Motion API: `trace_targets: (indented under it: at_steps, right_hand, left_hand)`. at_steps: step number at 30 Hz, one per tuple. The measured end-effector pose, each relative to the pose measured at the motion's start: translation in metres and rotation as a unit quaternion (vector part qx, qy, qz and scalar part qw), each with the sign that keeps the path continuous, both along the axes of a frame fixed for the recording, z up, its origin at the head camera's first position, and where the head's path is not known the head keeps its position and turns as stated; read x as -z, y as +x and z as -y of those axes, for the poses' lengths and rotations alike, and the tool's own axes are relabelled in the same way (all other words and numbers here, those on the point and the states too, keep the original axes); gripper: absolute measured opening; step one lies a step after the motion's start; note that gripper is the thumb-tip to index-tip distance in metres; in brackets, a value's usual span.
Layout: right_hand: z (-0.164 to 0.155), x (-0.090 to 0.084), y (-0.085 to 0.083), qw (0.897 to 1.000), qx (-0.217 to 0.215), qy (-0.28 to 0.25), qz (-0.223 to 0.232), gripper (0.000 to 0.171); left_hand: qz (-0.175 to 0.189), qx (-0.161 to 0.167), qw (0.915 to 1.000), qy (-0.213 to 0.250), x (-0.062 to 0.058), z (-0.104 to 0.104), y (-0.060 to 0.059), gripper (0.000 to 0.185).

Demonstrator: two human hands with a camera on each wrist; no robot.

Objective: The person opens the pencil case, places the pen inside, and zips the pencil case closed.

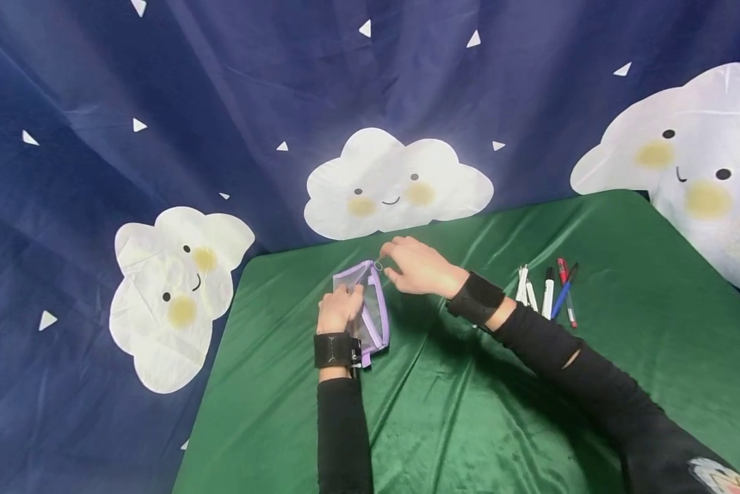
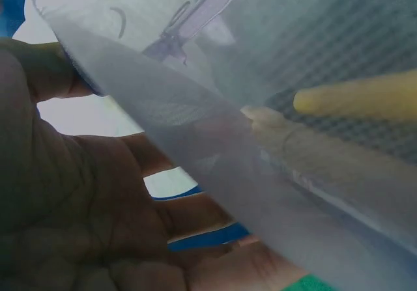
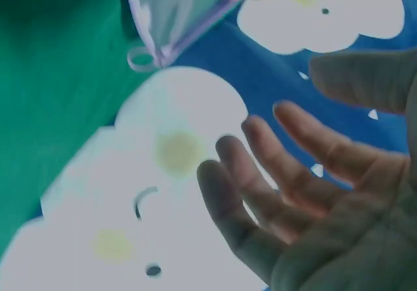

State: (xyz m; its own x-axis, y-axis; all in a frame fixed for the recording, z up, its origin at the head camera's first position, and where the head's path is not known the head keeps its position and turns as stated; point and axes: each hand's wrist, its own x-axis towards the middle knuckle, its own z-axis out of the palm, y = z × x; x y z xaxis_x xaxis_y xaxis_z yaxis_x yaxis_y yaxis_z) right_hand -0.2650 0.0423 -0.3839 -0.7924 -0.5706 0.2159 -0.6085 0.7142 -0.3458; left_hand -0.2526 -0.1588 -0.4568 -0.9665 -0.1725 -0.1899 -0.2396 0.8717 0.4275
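Two hands on one small pouch: a lilac-trimmed clear mesh zip pouch (image 1: 364, 305) lying near the far-left part of the green satin tablecloth (image 1: 469, 412). Left hand (image 1: 339, 309) grips the pouch's near-left side, fingers curled over the edge; the wrist view shows the mesh pressed against palm and fingers. Right hand (image 1: 422, 267) is at the far corner, w/ fingertips right by the small ring zip pull (image 1: 378, 265). From the head view it looks almost pinched, but the right wrist view shows the fingers (image 3: 287, 174) spread and relaxed w/ the ring pull (image 3: 142, 59) a little apart, so I'd say not gripping yet.

Approx. five markers (image 1: 549, 291) lie in a loose row to the right, well apart from the pouch: white-bodied ones plus a blue and a red.

To do this bit well, imo: keep the left hand holding the fabric taut along the zip line, take the ring betw. thumb and forefinger, and pull straight along the track, not upward, so the mesh doesn't bunch or snag.

Behind it all hangs a navy cloud-print backdrop (image 1: 160, 103).
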Motion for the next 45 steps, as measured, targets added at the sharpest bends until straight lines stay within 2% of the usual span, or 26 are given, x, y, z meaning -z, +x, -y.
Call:
trace_targets:
  at_steps: [5, 12, 17, 21, 27, 35, 40, 45]
  right_hand:
    - [-0.032, -0.016, 0.007, 0.996, 0.059, -0.040, -0.047, 0.040]
    - [-0.081, -0.021, 0.013, 0.980, 0.118, -0.103, -0.121, 0.040]
    - [-0.109, -0.012, 0.018, 0.971, 0.156, -0.105, -0.145, 0.037]
    - [-0.128, 0.004, 0.020, 0.967, 0.181, -0.100, -0.148, 0.033]
    - [-0.150, 0.034, 0.020, 0.965, 0.223, -0.070, -0.116, 0.036]
    - [-0.177, 0.064, 0.013, 0.957, 0.290, -0.008, -0.025, 0.043]
    - [-0.187, 0.072, 0.011, 0.955, 0.293, 0.020, 0.042, 0.048]
    - [-0.190, 0.078, 0.008, 0.957, 0.279, 0.025, 0.076, 0.043]
  left_hand:
    - [-0.003, 0.007, 1.0000, -0.002, 0.003, 0.000, 0.000, 0.060]
    - [-0.013, 0.004, 0.9999, -0.003, 0.000, -0.001, -0.001, 0.059]
    - [-0.010, 0.000, 0.9999, -0.004, -0.001, -0.001, -0.001, 0.059]
    - [-0.009, 0.004, 0.9999, -0.007, 0.001, 0.001, -0.001, 0.060]
    - [-0.001, 0.003, 1.0000, -0.004, 0.002, 0.002, 0.002, 0.063]
    - [-0.001, 0.006, 1.0000, 0.002, 0.002, 0.005, 0.004, 0.063]
    - [0.002, 0.001, 1.0000, 0.008, 0.001, 0.004, 0.005, 0.062]
    - [0.001, -0.003, 0.9999, 0.013, 0.000, 0.003, 0.005, 0.064]
